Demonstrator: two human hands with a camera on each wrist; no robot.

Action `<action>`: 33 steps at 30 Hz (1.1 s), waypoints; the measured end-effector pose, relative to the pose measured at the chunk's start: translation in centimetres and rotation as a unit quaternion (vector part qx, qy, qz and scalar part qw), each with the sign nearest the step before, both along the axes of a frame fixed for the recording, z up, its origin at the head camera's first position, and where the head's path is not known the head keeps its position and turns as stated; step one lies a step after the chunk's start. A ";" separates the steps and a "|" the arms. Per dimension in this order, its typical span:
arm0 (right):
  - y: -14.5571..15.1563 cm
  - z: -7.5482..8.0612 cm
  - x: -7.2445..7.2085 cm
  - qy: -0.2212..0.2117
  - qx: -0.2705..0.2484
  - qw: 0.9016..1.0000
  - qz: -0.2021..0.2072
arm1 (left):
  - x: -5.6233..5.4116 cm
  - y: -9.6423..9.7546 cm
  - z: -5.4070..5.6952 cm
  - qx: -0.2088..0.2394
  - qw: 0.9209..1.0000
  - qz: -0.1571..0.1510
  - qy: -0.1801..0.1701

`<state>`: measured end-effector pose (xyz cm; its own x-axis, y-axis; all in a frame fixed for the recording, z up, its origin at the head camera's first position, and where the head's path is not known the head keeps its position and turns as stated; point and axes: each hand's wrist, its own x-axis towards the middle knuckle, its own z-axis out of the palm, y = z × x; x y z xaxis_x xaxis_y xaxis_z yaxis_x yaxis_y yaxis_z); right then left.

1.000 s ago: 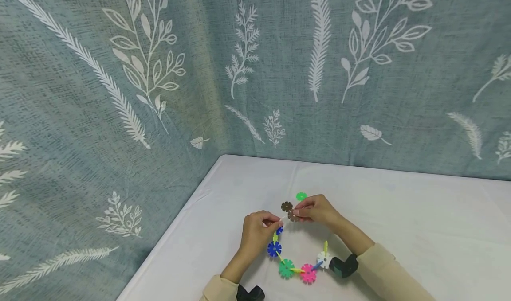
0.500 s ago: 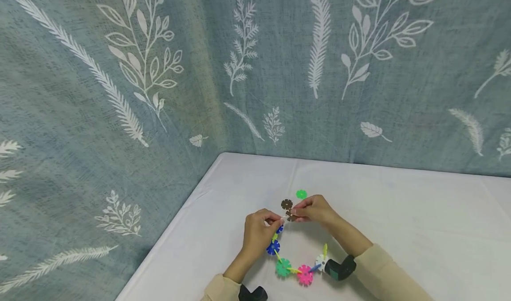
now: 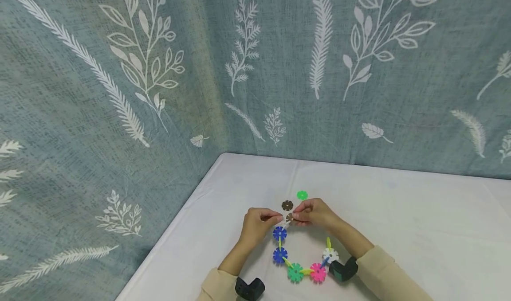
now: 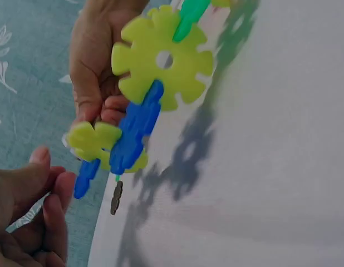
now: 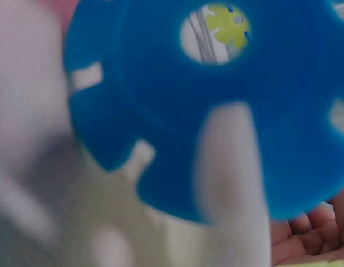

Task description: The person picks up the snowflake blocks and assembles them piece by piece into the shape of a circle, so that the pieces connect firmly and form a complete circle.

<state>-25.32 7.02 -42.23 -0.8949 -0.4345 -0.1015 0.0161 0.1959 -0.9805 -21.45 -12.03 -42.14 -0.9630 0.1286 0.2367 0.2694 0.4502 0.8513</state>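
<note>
My right hand [image 3: 315,213] pinches a brown notched building disc [image 3: 289,217] at the chain's far end. Just below it a white disc stands nearly edge-on, fitted to a blue disc [image 3: 280,233]. My left hand [image 3: 257,225] is beside this end; in the left wrist view its loosely curled fingers [image 4: 59,192] are apart from the chain, with nothing visible between them. The chain curves through another blue disc [image 3: 280,256], a green disc [image 3: 295,272], a pink disc [image 3: 318,273] and a white disc [image 3: 330,255], with yellow and blue discs set crosswise. A blue disc [image 5: 161,105] fills the right wrist view.
A loose brown disc [image 3: 287,205] and a bright green disc [image 3: 302,195] lie beyond my hands on the white-covered table [image 3: 399,221]. Black wrist devices [image 3: 344,269] sit at both wrists, the right one close to the chain's white disc. A patterned curtain [image 3: 279,48] hangs behind.
My left fingers have eased off the white disc they were pinching. The chain has shifted a little to the right, and its blue discs show more fully. The right hand still holds the brown disc.
</note>
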 end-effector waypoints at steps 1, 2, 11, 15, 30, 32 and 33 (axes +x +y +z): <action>0.0 -0.1 0.0 -0.002 -0.001 1.000 0.006 | -0.2 -0.1 0.0 0.006 1.000 -0.004 -0.004; -0.1 -0.1 -0.1 -0.003 -0.004 1.000 0.014 | -0.4 -0.1 -0.1 0.012 1.000 -0.009 -0.010; -0.3 -0.6 -0.8 0.028 0.011 0.999 0.031 | 0.0 -0.3 0.7 0.022 0.997 -0.003 -0.069; 0.0 -1.0 -1.8 0.066 0.055 0.995 -0.045 | 0.2 -0.7 0.4 0.019 0.996 0.018 -0.086; -1.4 -1.5 -3.1 0.166 0.226 0.956 -0.088 | 0.6 -1.6 0.2 0.073 0.993 0.049 -0.073; -1.6 -1.4 -3.2 0.172 0.228 0.953 -0.099 | 0.6 -1.7 0.2 0.074 0.993 0.053 -0.075; -1.7 -1.3 -3.2 0.173 0.228 0.953 -0.102 | 0.6 -1.7 0.2 0.074 0.993 0.055 -0.077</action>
<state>-28.53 5.32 -43.56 -0.9702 -0.2293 0.0784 -0.2093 0.6296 -0.7482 -20.83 -13.75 -41.92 -0.9955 -0.0054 0.0949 0.0875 0.3372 0.9374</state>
